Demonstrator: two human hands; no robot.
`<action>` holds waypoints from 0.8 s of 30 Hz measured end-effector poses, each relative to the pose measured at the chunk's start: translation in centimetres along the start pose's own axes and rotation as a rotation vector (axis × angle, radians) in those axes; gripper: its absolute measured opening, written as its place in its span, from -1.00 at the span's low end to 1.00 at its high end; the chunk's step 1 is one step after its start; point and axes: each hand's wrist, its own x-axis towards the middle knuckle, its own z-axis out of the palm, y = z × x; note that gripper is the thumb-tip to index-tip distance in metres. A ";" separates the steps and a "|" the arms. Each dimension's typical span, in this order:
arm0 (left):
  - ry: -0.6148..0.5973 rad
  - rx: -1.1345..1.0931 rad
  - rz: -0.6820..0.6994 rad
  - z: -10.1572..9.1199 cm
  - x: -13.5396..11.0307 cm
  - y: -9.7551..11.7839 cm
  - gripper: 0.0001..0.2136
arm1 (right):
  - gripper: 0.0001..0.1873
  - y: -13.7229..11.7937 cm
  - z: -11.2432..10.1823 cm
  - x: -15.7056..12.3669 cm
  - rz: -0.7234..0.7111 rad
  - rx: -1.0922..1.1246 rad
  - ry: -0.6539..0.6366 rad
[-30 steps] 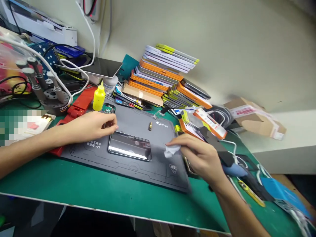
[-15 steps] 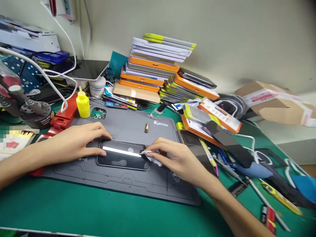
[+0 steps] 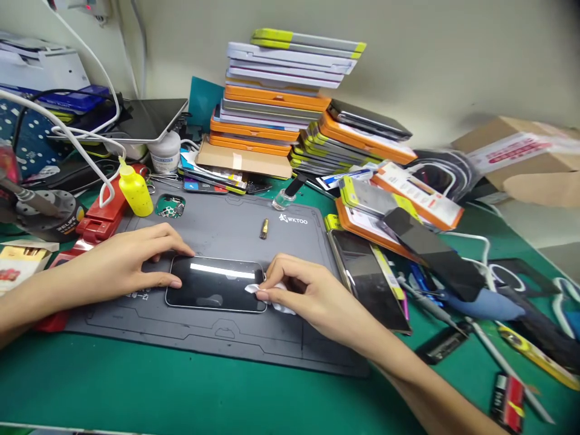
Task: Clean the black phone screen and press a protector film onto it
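A dark smartphone (image 3: 203, 293) lies flat, screen up, on a grey work mat (image 3: 217, 226). A bright light strip reflects across its screen, and a smudge shows below the strip. My left hand (image 3: 145, 260) grips the phone's left end, thumb on the screen's edge and forefinger at the top corner. In the fingers of my right hand (image 3: 301, 284) is pinched a crumpled white wipe (image 3: 283, 307), its tip on the right end of the screen. Part of the wipe hides beneath that hand.
Behind the phone lie a small brush (image 3: 264, 228) and a glass bottle (image 3: 285, 194). A yellow bottle (image 3: 136, 192) stands at the mat's back left. Stacked phone-part boxes (image 3: 272, 115) rise at the back. Tools, another phone (image 3: 362, 260) and a utility knife (image 3: 539, 356) crowd the right side.
My right hand has moved slightly down the phone's right end with the wipe. A smudge near the upper part of the screen no longer shows. The whole view has shifted a little.
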 end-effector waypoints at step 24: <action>0.014 0.093 0.017 -0.2 -0.2 0.8 -0.60 | -0.80 0.4 0.0 -1.0 -0.160 -0.039 -0.050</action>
